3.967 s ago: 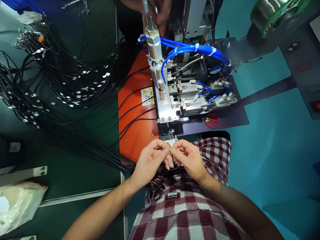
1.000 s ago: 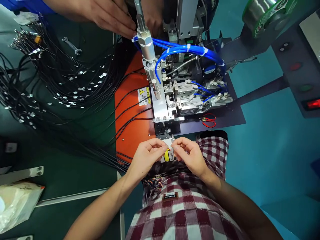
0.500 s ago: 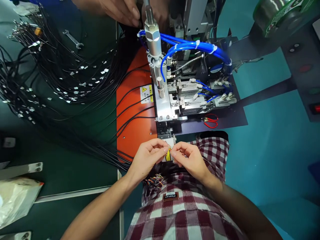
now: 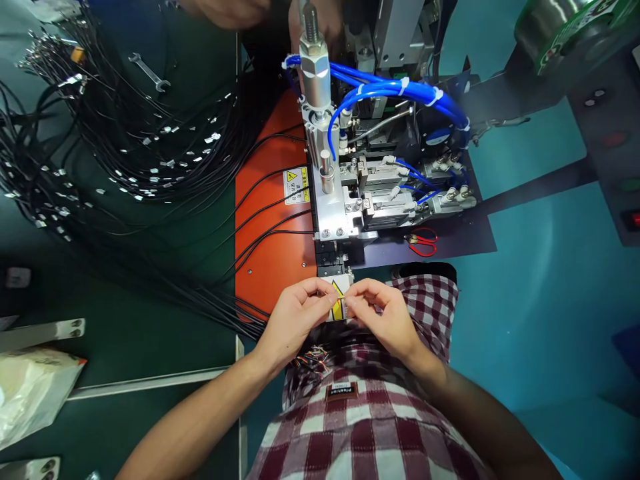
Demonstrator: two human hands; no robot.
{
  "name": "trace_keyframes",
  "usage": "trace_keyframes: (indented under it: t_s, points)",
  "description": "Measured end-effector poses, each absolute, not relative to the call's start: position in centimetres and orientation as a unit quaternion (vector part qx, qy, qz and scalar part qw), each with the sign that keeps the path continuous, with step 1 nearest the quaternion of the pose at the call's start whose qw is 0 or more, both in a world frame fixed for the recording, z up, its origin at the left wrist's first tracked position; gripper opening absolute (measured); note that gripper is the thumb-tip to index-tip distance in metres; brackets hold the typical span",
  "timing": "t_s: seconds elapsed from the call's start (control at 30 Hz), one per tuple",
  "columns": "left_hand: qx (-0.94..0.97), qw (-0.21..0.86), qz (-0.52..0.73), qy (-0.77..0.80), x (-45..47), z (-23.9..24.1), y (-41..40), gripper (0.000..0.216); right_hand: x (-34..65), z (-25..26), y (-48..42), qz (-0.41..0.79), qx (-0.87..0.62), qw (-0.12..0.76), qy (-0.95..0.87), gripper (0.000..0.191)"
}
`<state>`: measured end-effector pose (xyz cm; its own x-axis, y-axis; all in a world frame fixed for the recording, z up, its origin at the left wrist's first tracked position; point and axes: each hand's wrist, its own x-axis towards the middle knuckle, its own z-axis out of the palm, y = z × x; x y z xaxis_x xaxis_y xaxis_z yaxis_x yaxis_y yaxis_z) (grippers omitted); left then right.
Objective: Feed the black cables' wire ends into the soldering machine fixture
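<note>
My left hand [image 4: 295,317] and my right hand [image 4: 385,317] meet just in front of the machine's small front fixture [image 4: 336,273], over a yellow warning label [image 4: 339,307]. Both hands pinch something tiny between thumb and forefinger; I cannot make out what it is. A bunch of thin coloured wire ends [image 4: 311,359] lies in my lap below the left hand. Black cables [image 4: 270,233] run from the fixture leftward across the orange plate [image 4: 270,267].
The machine [image 4: 350,193] has a silver cylinder [image 4: 315,73] and blue air hoses [image 4: 390,90]. Red snips [image 4: 423,243] lie on its dark base. A big pile of black cables [image 4: 115,153] and a wrench [image 4: 150,72] are at left. Another person's hands [image 4: 235,10] work at the top.
My hands stay pinched together at the same spot, with small finger movements. The other person's hand at the top has drawn back toward the frame edge.
</note>
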<state>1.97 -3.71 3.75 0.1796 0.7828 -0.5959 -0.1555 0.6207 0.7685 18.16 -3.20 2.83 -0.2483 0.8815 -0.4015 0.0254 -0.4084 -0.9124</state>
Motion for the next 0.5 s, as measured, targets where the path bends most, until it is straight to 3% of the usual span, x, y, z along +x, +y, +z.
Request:
trace_keyframes:
  t_s: [0.5]
  points:
    - [0.303,0.697,0.337,0.557,2.25,3.88,-3.91,0.025,17.65,2.84,-2.92,0.667,-0.534,0.345,-0.389,0.021]
